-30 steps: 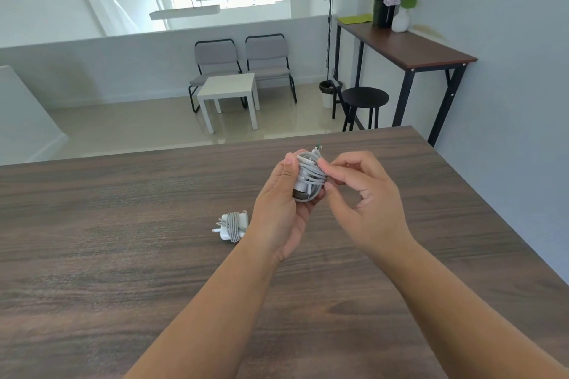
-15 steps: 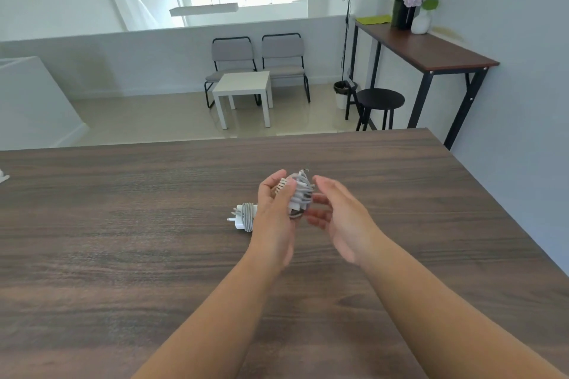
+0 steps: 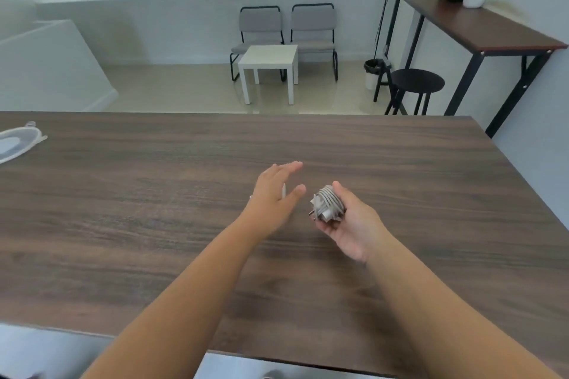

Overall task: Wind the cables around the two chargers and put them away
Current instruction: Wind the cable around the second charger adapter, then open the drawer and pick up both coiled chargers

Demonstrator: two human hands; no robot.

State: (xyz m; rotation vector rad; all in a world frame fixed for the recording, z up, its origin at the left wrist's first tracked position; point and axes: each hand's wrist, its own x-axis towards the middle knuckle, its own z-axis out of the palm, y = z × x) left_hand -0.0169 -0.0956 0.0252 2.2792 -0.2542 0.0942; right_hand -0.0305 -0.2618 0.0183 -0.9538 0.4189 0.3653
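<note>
chargers: two. one wound charger cupped in the right hand, fingers curled under it. second charger mostly hidden beneath the left hand, fingers spread flat. counter: one. pouch far left; contents cannot tell.

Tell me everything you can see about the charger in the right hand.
The wound charger is a small white block with grey-white cable coiled closely around it in parallel turns. A dark plug end pokes out at its lower left. It lies tilted in the upturned right hand, thumb on top, above the wooden table, not touching it.
</note>
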